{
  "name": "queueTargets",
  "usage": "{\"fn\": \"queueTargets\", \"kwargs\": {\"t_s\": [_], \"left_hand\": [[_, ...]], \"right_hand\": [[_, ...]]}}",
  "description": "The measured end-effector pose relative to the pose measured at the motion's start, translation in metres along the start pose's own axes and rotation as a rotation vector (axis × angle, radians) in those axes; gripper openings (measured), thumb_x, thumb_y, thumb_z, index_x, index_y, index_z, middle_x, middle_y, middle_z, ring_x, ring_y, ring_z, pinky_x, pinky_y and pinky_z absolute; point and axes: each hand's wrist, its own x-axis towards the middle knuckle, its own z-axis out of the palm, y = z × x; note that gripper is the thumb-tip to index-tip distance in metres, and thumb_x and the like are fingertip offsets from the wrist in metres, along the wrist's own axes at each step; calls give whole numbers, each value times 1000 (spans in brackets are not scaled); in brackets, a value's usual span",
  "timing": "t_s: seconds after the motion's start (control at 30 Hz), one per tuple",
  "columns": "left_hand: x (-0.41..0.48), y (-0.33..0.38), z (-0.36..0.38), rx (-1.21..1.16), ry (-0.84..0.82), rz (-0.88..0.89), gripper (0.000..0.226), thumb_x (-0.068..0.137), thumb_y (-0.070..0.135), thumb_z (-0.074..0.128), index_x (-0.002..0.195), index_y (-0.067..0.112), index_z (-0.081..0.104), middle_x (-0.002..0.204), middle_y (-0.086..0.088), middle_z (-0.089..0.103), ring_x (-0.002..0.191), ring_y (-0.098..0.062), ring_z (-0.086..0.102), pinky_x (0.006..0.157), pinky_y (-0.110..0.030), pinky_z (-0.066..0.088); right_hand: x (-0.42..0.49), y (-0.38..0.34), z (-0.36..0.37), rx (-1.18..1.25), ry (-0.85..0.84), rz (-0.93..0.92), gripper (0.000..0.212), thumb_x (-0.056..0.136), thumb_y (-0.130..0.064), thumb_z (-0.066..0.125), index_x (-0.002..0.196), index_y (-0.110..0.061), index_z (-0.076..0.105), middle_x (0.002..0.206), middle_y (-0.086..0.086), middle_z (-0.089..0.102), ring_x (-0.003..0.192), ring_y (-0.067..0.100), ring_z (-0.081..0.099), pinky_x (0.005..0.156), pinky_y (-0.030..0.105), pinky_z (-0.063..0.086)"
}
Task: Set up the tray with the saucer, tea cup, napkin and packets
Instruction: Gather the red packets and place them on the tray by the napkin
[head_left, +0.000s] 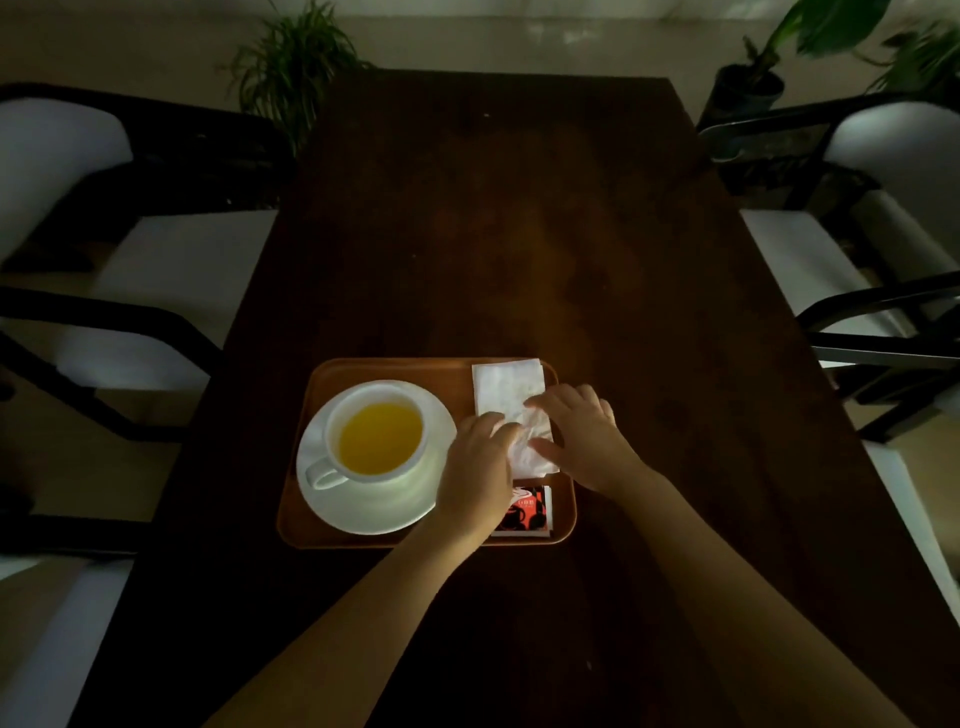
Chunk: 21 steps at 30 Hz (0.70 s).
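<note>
Both hands palm-down, fingers spread flat on napkin (511, 415) in tray (389, 540): left hand (480, 467), right hand (582, 441). Pressing, neither clenched nor gripping.

Head view, steeply down, close.

Two bare forearms — no sleeves, watch or rings — ending in left hand (475, 467) and right hand (582, 441).

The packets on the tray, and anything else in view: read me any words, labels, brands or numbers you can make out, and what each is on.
Red and black packet: a small white label with print, too small and blurred to read.
Napkin, tea cup, saucer, tray: no text visible.
</note>
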Motion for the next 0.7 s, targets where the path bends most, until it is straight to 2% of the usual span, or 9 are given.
{"fn": "queueTargets", "kwargs": {"t_s": [0.13,0.2,0.3,0.43,0.57,0.7], "left_hand": [[-37,-2,-12,-227,31,-198,39,88,1,50,126,12,50,128,-9,55,120,-20,50,103,-31,42],[-54,2,-12,-334,-31,-314,41,88,1,50,128,10,47,128,-11,55,117,-21,53,99,-29,44],[-65,7,-7,-427,-55,-429,43,88,0,50,130,6,45,128,-13,55,118,-22,54,96,-28,44],[-68,11,-2,-449,-54,-415,39,86,-4,48,125,3,51,125,-16,57,116,-24,55,91,-24,42],[-69,15,0,-445,-26,-390,39,85,-7,49,122,2,53,121,-16,58,113,-25,56,89,-22,41],[-70,15,2,-421,-26,-375,43,85,-5,51,127,4,49,125,-14,57,117,-24,54,98,-28,44]], "right_hand": [[-39,-3,5,168,178,98,30,85,-22,58,114,-21,58,115,0,61,108,18,48,92,35,42],[-59,-6,13,205,166,159,25,85,-19,58,110,-19,61,111,2,64,103,17,52,88,34,47],[-78,-15,25,271,150,282,27,85,-15,58,112,-16,60,115,5,63,103,20,56,88,36,51],[-79,-25,33,291,161,318,34,85,-11,57,118,-14,57,120,8,61,111,21,54,89,30,46],[-77,-28,38,294,141,337,34,85,-12,58,119,-14,56,120,8,61,110,21,55,91,34,51],[-80,-25,42,268,126,324,38,84,-15,60,121,-16,53,122,6,59,112,20,53,92,35,49]]}}
